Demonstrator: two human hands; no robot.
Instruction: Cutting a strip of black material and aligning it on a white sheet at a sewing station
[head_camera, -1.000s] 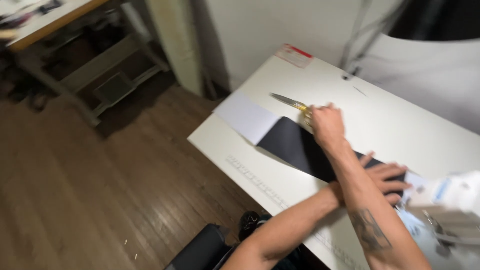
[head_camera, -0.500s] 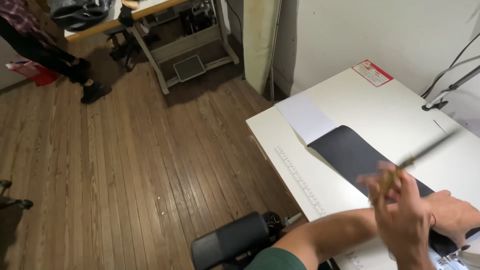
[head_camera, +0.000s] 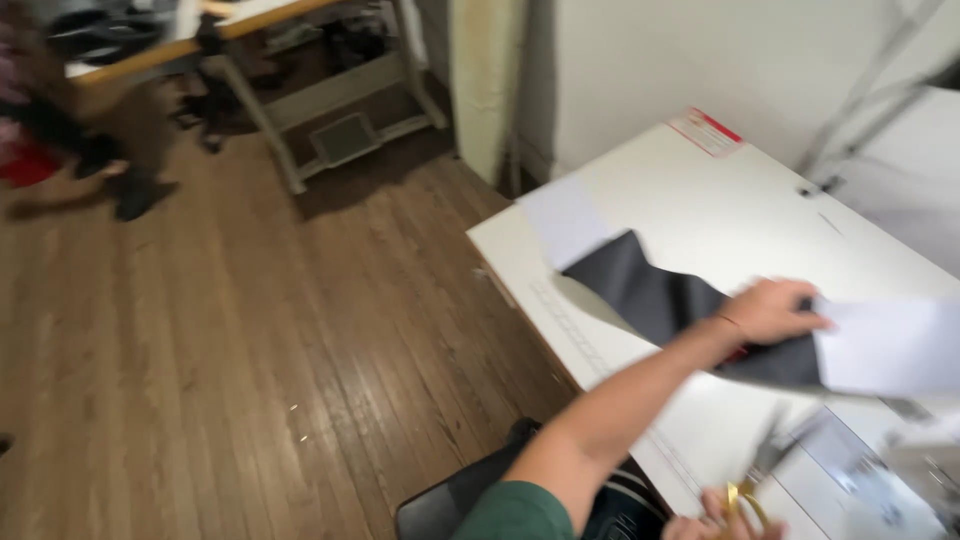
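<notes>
Your left hand (head_camera: 770, 312) reaches across the white table (head_camera: 700, 190), and its fingers (head_camera: 808, 318) are curled and pinching the dark cloth (head_camera: 650, 295) together with a white sheet of paper (head_camera: 890, 345). The cloth lies on the near part of the table and one end is lifted up a bit. Your right hand (head_camera: 715, 515) is low at the bottom edge of the view. It holds scissors (head_camera: 765, 465) with gold handles, but the picture is blurry there, so you cannot tell just how those fingers sit. The blades point up toward the cloth and your left arm. If you swing them fast, they could poke your arm or snip the cloth in the wrong place. The cloth could also slide, because only one hand holds it and part of it hangs in the air. Another pale sheet (head_camera: 565, 215) lies flat at the near left corner of the table, touching the cloth. At the far edge of the table there is a small flat label (head_camera: 708, 132), a slanted box shape, white with a red stripe. A ruler strip (head_camera: 570, 320) runs along the table's near edge.
</notes>
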